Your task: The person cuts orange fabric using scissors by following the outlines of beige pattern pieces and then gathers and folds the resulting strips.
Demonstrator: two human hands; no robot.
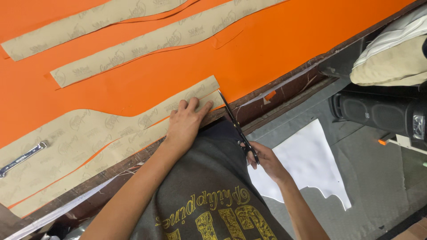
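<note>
Orange fabric (pixel 275 49) covers a wooden table. Several tan paper pattern strips lie on it. My left hand (pixel 186 121) presses flat on the nearest pattern strip (pixel 89 133) near the table's front edge, fingers spread. My right hand (pixel 266 161) grips the handles of black scissors (pixel 235 126). The blades point up toward the end of that strip, with the tips at the orange fabric just right of my left fingertips. My grey shirt with yellow print fills the bottom centre.
A metal wrench (pixel 21 159) lies on the pattern at the far left. Two more pattern strips (pixel 147 42) sit farther back. On the floor to the right lie a white sheet (pixel 307 164), a black speaker (pixel 378 113) and a cream cushion (pixel 391 62).
</note>
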